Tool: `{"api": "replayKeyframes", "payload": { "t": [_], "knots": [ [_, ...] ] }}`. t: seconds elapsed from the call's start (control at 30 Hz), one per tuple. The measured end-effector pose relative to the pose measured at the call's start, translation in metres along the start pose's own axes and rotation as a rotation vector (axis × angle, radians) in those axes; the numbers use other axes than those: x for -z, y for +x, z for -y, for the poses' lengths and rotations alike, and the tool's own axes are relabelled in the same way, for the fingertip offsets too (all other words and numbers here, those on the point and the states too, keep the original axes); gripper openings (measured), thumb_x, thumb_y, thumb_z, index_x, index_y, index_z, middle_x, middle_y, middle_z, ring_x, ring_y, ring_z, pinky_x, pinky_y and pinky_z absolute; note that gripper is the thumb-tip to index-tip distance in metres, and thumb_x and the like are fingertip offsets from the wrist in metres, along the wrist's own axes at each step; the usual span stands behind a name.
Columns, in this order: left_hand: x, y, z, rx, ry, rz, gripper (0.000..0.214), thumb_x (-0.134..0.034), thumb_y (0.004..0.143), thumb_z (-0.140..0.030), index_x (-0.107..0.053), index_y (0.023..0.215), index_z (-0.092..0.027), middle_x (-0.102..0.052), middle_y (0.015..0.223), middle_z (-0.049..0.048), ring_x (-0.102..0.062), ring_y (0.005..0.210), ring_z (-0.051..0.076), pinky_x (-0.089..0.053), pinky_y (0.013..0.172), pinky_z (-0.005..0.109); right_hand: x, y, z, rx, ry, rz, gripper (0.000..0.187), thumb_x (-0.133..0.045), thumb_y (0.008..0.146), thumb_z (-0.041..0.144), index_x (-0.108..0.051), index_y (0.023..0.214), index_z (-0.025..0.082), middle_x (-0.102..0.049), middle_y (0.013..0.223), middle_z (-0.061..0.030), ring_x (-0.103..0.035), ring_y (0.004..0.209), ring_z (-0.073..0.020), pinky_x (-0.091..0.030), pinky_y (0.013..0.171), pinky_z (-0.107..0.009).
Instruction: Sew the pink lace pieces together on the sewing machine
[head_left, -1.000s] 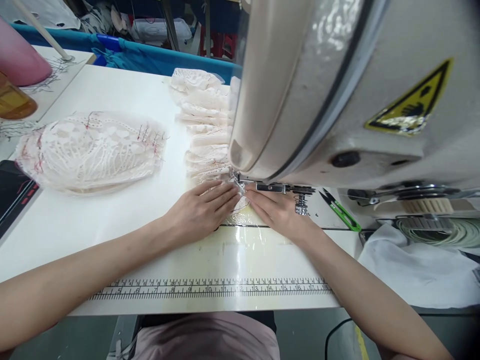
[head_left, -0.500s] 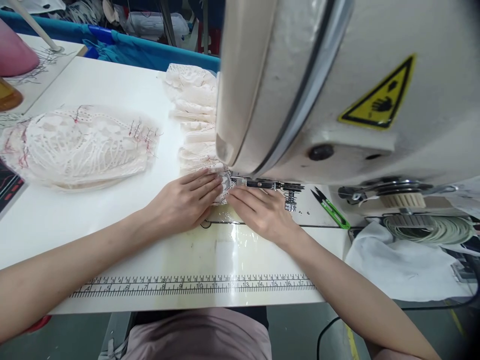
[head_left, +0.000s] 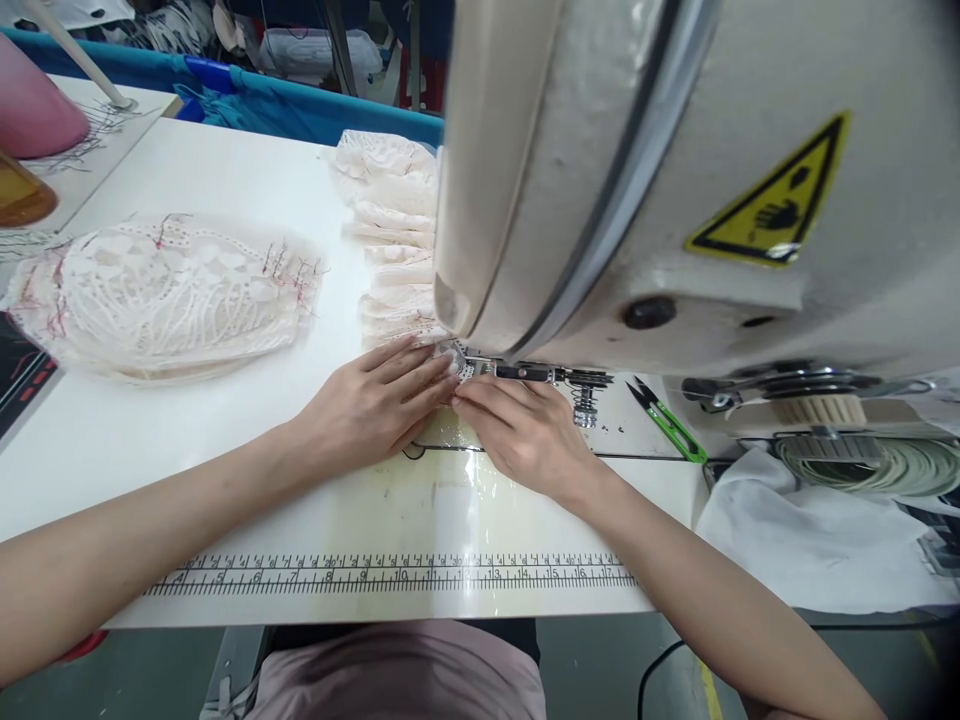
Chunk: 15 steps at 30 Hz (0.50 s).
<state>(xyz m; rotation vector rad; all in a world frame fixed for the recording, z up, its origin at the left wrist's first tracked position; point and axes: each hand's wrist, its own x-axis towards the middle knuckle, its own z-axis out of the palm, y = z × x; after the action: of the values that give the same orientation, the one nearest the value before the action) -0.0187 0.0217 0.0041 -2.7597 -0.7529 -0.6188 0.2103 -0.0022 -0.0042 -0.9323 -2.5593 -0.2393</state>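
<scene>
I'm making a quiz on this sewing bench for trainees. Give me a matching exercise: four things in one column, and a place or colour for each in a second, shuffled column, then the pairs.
Things:
1. snips
2. lace stack
3. ruler
4. warning sticker

Places or colours:
A. yellow triangle on the machine head
B. printed along the near edge of the table
C. green handle, right of the right hand
D. on the table, left of the left hand, with red threads

Pairs: 1-C, 2-D, 3-B, 4-A
</scene>
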Motion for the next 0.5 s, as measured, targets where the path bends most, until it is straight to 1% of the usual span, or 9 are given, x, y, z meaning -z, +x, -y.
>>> {"api": "replayKeyframes", "payload": {
  "t": [0.17,0.33,0.5],
  "knots": [
    [-0.0008,0.0016,0.0013,-0.030,0.013,-0.022,0.030,-0.046,0.097,-0.018,-0.069,0.115,-0.017,-0.068,0.122,0.0061,-0.061,0.121,0.024,-0.048,0.108,0.044,-0.0004,-0.0017,-0.0018,0.021,-0.014,-0.002,0.029,-0.050,0.088,0.004,-0.065,0.109,0.018,-0.071,0.116,0.0011,-0.064,0.100,-0.0138,-0.049,0.077,-0.030],
    [-0.0027,0.0032,0.0006,-0.001,0.000,-0.030,0.030,-0.048,0.096,-0.021,-0.067,0.118,-0.014,-0.069,0.120,0.0067,-0.063,0.117,0.023,-0.049,0.107,0.042,0.0001,-0.0017,-0.0030,0.014,-0.014,-0.026,0.026,-0.050,0.089,0.004,-0.066,0.105,0.017,-0.073,0.111,0.0007,-0.065,0.099,-0.0135,-0.051,0.076,-0.029],
    [-0.0023,0.0046,-0.0018,0.030,-0.016,-0.009,0.030,-0.050,0.095,-0.022,-0.067,0.119,-0.017,-0.069,0.121,0.0061,-0.064,0.117,0.023,-0.049,0.106,0.042,0.0003,-0.0034,-0.0044,-0.020,0.004,0.000,0.030,-0.049,0.089,0.003,-0.067,0.106,0.019,-0.073,0.113,-0.0001,-0.065,0.101,-0.0135,-0.053,0.080,-0.029]
  ]
}}
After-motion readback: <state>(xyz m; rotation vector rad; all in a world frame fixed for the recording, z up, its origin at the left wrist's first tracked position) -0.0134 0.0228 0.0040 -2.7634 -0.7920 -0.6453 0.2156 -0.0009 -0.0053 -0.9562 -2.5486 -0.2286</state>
